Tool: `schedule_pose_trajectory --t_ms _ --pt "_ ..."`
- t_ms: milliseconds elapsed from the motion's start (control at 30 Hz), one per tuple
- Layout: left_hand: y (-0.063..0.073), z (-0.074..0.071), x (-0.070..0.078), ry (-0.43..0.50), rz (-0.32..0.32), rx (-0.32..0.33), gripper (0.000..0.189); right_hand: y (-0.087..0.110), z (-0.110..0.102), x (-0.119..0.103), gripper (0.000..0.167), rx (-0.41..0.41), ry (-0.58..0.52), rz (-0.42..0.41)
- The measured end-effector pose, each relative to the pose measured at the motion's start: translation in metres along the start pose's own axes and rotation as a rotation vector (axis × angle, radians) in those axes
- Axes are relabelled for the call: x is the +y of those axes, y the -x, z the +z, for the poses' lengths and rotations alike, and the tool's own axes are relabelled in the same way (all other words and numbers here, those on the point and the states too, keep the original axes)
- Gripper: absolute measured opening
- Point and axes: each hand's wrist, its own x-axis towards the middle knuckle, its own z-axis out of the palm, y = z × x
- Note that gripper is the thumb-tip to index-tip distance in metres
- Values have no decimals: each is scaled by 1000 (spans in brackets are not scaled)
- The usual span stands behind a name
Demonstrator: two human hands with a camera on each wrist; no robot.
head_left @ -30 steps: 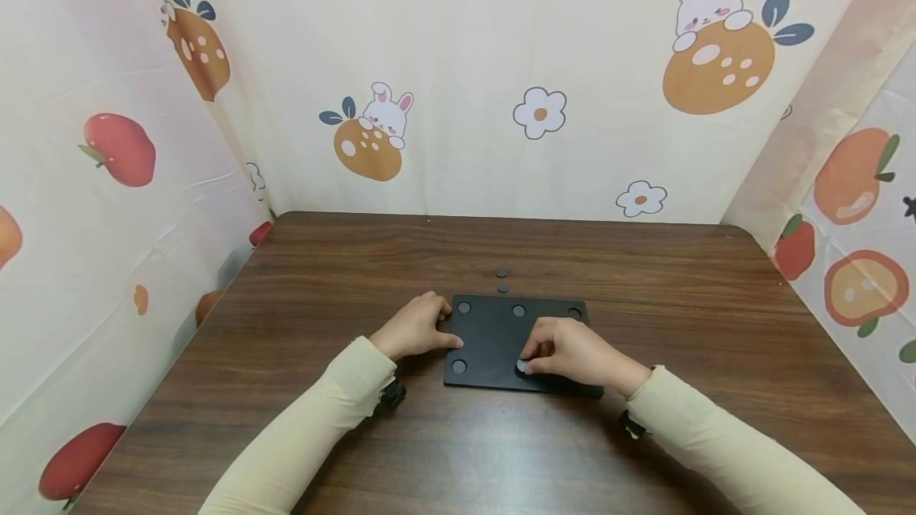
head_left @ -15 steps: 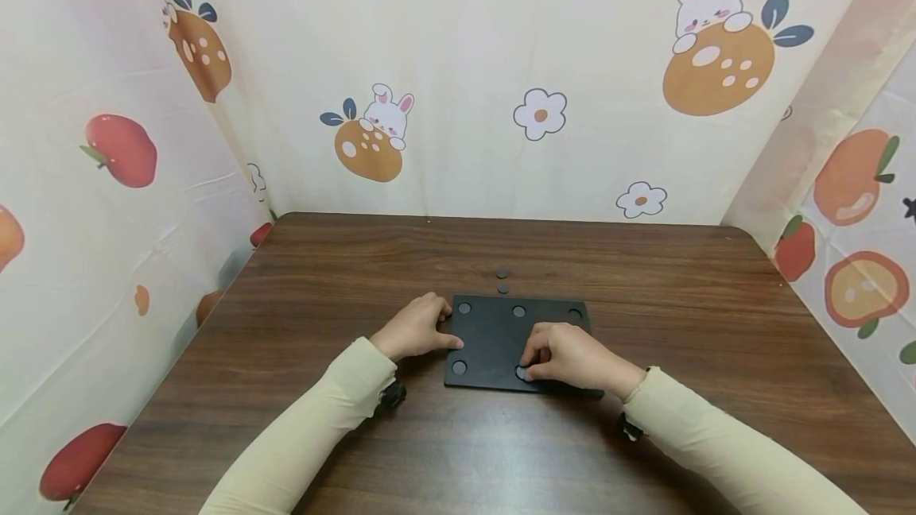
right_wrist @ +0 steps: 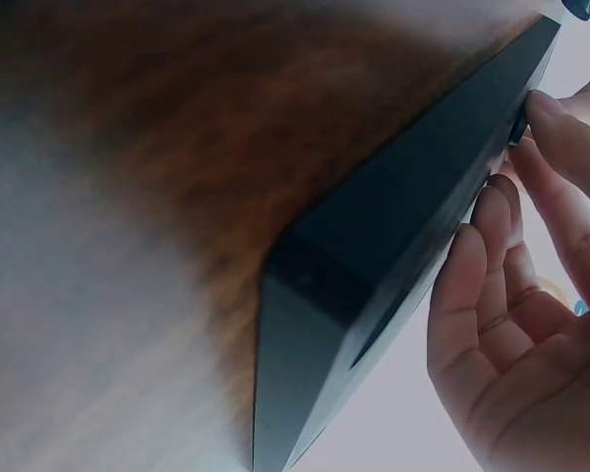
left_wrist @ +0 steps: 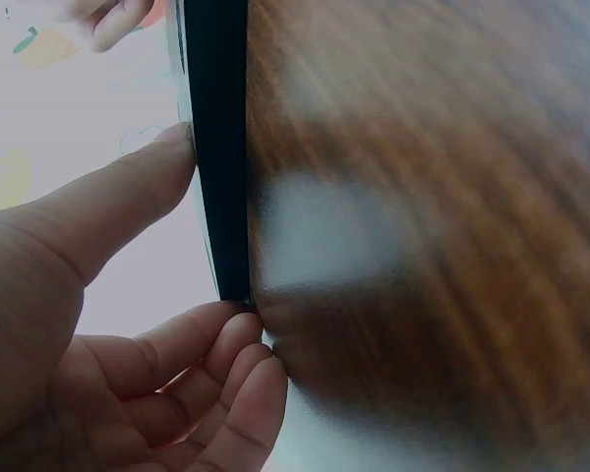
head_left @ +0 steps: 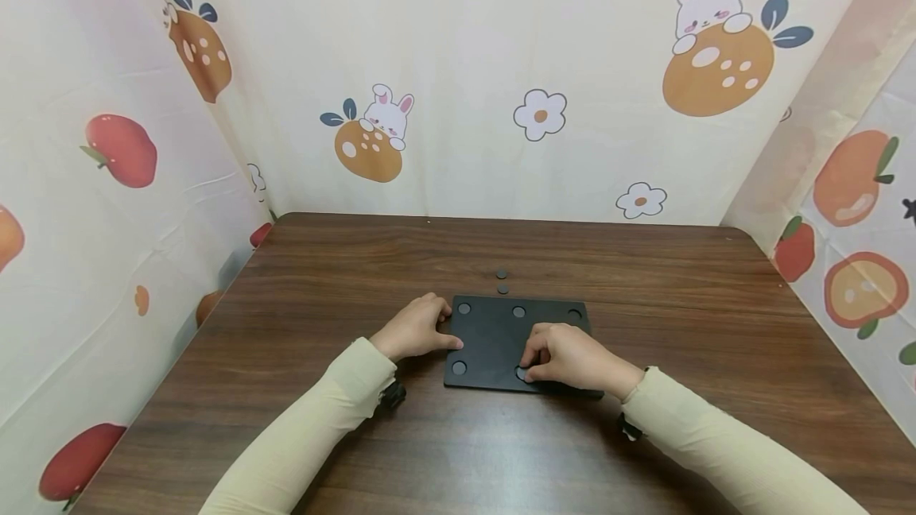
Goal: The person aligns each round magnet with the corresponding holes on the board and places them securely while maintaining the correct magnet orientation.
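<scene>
we're seeing both hands working at one black board [head_left: 490, 340], which is lying flat on the wood table [head_left: 343, 276] between them.

left hand [head_left: 413, 330]: half spread, gripping the board's left side, thumb pressing on top, fingers bending in at the far corner, gap showing between thumb and index.

right hand [head_left: 572, 356]: drawn in tight, thumb and index pinching a grey disc [head_left: 520, 373] at the board's near side, other fingers bending in beside them. we're not able to tell if that disc is sitting flush.

by the left hand, a near-left disc [head_left: 459, 368] is sitting below the thumb, a far-left disc [head_left: 464, 308] just beside the fingertips. a far-middle disc [head_left: 518, 311] is lying ahead of the right fingertips. a dark corner recess [head_left: 576, 314] is showing just past the right knuckles. two loose discs [head_left: 503, 289] are lying on the table ahead of both hands.

vs 1.0 s ago: right hand is sitting slightly closer to the body, grey disc lying flatter against the board. vs 0.5 s ago: practically nothing is changing, left hand is holding the same spot.
</scene>
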Motion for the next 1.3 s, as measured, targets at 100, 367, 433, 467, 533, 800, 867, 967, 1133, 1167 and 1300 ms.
schedule_pose_trajectory --t_ms 100,367,433,467,533,800,867,967,1133,1167,1300 --pt "0 0 0 0 -1 0 56 -1 0 0 8 -1 10 6" --pt "1 -1 0 5 -3 -2 57 -2 0 0 8 -8 23 22" --pt "1 -1 1 7 -2 -3 57 -2 0 -1 8 -8 25 22" --pt "1 -1 1 8 -2 -4 57 -2 0 -1 8 -9 24 22" --pt "1 -1 1 9 -1 -4 57 -2 0 -1 8 -9 20 21" --pt "1 -1 1 8 -3 0 57 -2 -1 -2 8 -10 17 18" --pt "1 -1 0 5 -3 1 57 -2 -1 -2 9 -11 19 17" --pt "1 -1 0 3 -3 1 56 -2 -1 -2 9 -12 20 17" --pt "0 -1 0 4 -5 1 56 -2 -1 -1 9 -16 20 17" --pt "0 -1 0 5 -6 1 56 -2 -2 -1 10 -16 21 17" --pt "0 0 0 9 -6 -1 56 -3 -4 -2 11 -1 22 9"
